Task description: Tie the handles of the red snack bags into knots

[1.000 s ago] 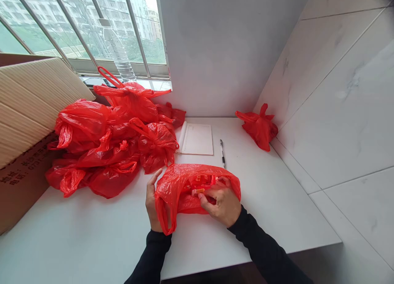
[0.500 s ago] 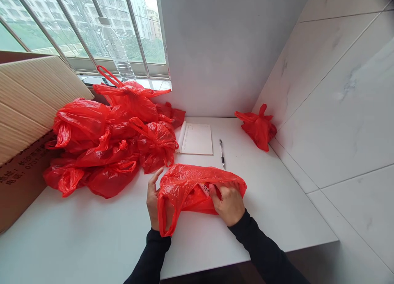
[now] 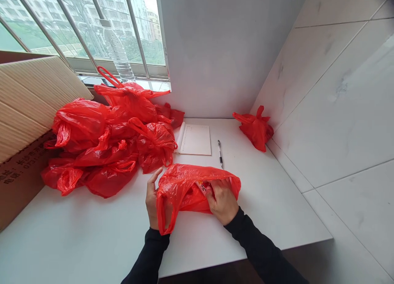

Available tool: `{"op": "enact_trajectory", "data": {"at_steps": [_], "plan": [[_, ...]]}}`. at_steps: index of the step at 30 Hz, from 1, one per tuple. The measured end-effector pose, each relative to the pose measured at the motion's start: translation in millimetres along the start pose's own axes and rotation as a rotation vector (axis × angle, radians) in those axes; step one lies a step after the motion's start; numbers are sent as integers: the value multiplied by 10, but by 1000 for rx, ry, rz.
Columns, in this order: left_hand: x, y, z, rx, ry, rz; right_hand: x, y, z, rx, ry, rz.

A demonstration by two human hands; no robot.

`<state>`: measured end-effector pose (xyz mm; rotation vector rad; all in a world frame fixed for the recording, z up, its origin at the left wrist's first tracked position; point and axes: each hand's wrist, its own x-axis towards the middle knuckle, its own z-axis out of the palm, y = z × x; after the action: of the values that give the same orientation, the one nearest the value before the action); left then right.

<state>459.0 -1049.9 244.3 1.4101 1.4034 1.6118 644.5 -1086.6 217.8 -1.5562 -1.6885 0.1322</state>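
A red plastic bag (image 3: pixel 184 181) lies on its side in front of me, its mouth facing me. My left hand (image 3: pixel 153 202) holds its left end; one finger points up beside it, and the bag covers the other fingers. One handle loop hangs over this wrist. Inside the mouth, my right hand (image 3: pixel 222 200) grips a small packet (image 3: pixel 201 187) with dark print, of which only a corner shows. Red plastic covers that hand's fingertips.
Several knotted red bags (image 3: pixel 107 140) are heaped at left beside a cardboard box (image 3: pixel 21 185). A notepad (image 3: pixel 197 139) and a pen (image 3: pixel 220 152) lie behind my hands. One tied bag (image 3: pixel 257 128) sits by the tiled wall. A clear bottle (image 3: pixel 118 56) stands on the windowsill.
My right hand has shifted slightly left inside the bag, and a bit more of the printed packet shows. The bag's right end has drawn in slightly. My left hand keeps its place.
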Motion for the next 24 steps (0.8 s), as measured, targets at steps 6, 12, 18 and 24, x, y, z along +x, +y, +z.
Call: {"op": "enact_trajectory", "data": {"at_steps": [6, 12, 18, 24], "plan": [[3, 9, -11, 14, 0, 56, -1, -101, -32, 103, -83, -150], [17, -77, -23, -10, -6, 91, -21, -151, -70, 167, -60, -182], [25, -156, -63, 4, -47, 206, -47, -168, -65, 213, -132, -339], [15, -118, -83, -18, -94, 263, -87, -68, -171, 158, 129, -237]]}}
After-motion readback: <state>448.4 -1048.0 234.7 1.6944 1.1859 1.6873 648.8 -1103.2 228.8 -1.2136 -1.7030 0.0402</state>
